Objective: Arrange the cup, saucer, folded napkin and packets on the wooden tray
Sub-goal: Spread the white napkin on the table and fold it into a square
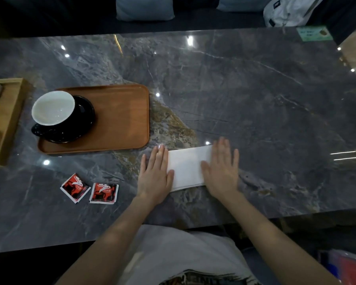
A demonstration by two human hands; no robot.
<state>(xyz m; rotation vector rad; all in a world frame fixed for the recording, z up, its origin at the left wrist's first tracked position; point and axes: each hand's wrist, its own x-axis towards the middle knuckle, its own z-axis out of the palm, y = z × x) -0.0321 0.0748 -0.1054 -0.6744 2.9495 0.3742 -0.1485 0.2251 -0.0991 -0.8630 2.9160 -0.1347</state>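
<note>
A white folded napkin (187,167) lies on the grey marble table near its front edge. My left hand (155,174) presses flat on its left end and my right hand (222,167) presses flat on its right end, fingers straight. The wooden tray (123,118) sits to the left, further back. On its left part stands a black cup with a white inside (52,109) on a black saucer (84,118). Two red and black packets (75,188) (104,193) lie side by side on the table in front of the tray.
A lighter wooden box (7,116) with glassware stands at the left edge. A green card (313,33) lies at the far right corner. Cushions and a white bag sit on the bench beyond the table.
</note>
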